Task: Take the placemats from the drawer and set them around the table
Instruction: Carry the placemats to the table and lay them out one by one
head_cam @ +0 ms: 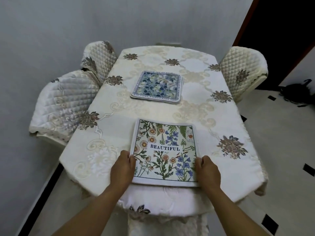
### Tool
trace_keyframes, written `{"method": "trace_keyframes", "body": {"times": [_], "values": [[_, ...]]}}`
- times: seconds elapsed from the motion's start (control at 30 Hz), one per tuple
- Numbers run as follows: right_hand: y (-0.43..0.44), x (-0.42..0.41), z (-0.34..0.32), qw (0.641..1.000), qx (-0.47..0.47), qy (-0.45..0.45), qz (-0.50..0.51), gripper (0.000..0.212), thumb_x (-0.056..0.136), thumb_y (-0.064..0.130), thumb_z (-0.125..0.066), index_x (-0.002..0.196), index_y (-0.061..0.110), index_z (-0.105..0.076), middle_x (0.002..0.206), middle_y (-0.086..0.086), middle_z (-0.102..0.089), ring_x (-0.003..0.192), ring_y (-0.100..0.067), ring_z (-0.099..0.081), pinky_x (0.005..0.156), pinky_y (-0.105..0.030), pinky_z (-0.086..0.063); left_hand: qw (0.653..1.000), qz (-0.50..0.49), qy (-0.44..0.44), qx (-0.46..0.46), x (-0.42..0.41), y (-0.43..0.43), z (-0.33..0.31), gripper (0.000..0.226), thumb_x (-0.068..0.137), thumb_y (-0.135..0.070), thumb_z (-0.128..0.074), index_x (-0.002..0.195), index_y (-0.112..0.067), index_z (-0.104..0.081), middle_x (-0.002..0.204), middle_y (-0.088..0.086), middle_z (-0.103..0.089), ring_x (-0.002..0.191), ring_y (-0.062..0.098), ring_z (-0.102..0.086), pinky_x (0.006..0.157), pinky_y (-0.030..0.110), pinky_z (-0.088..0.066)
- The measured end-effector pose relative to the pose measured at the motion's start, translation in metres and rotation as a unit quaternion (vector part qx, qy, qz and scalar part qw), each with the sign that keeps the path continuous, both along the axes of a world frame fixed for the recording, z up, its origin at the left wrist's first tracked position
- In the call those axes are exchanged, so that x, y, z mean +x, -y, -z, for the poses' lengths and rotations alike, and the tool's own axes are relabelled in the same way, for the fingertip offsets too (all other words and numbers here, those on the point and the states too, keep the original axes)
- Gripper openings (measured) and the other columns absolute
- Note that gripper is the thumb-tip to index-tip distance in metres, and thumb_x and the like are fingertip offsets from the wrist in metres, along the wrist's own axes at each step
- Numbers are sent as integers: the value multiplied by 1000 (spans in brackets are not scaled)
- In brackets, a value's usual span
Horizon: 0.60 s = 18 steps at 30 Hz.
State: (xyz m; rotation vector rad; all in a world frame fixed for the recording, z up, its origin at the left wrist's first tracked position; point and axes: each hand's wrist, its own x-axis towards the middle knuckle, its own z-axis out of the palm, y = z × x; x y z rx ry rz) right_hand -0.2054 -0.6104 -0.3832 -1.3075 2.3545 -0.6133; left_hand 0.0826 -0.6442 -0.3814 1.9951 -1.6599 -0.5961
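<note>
A square placemat with wildflowers and the word BEAUTIFUL (164, 150) lies at the near edge of the table (196, 109), which wears a cream embroidered cloth. My left hand (123, 167) grips the mat's left edge and my right hand (207, 170) grips its right edge, both with fingers curled. A stack of blue floral placemats (157, 86) rests in the middle of the table, beyond the near mat and apart from it.
Quilted cream chair covers stand at the left (64, 106), far left (98, 57) and far right (242, 70). Another covered chair back (163, 201) sits just under the near table edge. A dark bag (296, 94) lies on the tiled floor at right.
</note>
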Motion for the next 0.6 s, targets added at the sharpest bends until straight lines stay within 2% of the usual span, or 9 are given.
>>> {"method": "trace_keyframes", "body": {"times": [0.07, 0.13, 0.2, 0.27, 0.33, 0.4, 0.47, 0.53, 0.6], "values": [[-1, 1, 17, 997, -2, -75, -8, 34, 99, 42, -36, 75, 18, -40, 58, 2, -47, 56, -28, -48, 53, -33, -35, 998, 7, 60, -23, -4, -1, 16, 19, 98, -30, -42, 84, -19, -42, 67, -1, -53, 59, 25, -52, 54, 35, -39], [-3, 4, 25, 994, -27, -109, 3, 32, 99, 41, -37, 75, 20, -37, 58, 3, -45, 53, -26, -44, 50, -32, -32, 994, 3, 96, -51, -6, -3, 25, 17, 95, -26, -45, 81, -16, -45, 68, 2, -53, 59, 28, -51, 53, 35, -38], [-1, 5, 34, 992, -50, -114, 33, 26, 95, 34, -44, 76, 18, -40, 65, -1, -49, 59, -28, -46, 52, -34, -35, 989, 9, 131, -72, -5, 1, 36, 14, 91, -22, -51, 81, -12, -48, 72, 8, -54, 65, 30, -50, 58, 38, -38], [-1, 2, 38, 987, -84, -132, 28, 14, 89, 23, -51, 82, 11, -48, 77, -11, -54, 71, -33, -50, 60, -39, -39, 984, 5, 160, -82, -1, 2, 41, 14, 87, -22, -54, 88, -8, -53, 83, 13, -55, 76, 33, -49, 66, 42, -38], [-1, 4, 33, 981, -102, -165, -14, 14, 85, 18, -53, 91, 6, -56, 87, -16, -57, 81, -35, -50, 70, -42, -39, 984, 8, 152, -93, -4, -2, 38, 26, 84, -26, -49, 100, -7, -56, 95, 13, -56, 87, 33, -49, 74, 43, -39], [-2, 24, 25, 975, -131, -153, -94, 23, 86, 22, -46, 98, 7, -59, 94, -13, -60, 88, -34, -53, 78, -41, -41, 985, 45, 124, -108, -19, -12, 32, 37, 84, -29, -46, 111, -7, -56, 109, 12, -55, 99, 32, -50, 85, 44, -41], [-2, 55, 23, 962, -131, -134, -201, 35, 91, 24, -39, 112, 5, -60, 113, -16, -63, 107, -36, -56, 97, -46, -44, 983, 98, 120, -102, -40, -22, 29, 43, 86, -33, -45, 119, -7, -53, 125, 14, -53, 113, 32, -48, 97, 46, -39], [-3, 84, 28, 946, -92, -128, -284, 46, 97, 27, -36, 135, 5, -49, 140, -18, -51, 135, -35, -42, 116, -47, -25, 977, 137, 142, -76, -59, -28, 32, 46, 88, -35, -43, 124, -7, -52, 135, 16, -50, 122, 33, -47, 104, 46, -35], [-4, 95, 34, 937, -51, -124, -322, 53, 100, 33, -30, 148, 9, -32, 156, -12, -33, 147, -27, -20, 122, -39, -3, 971, 161, 167, -50, -66, -31, 39, 49, 92, -34, -39, 130, -6, -51, 141, 16, -49, 130, 33, -45, 110, 44, -25]]}}
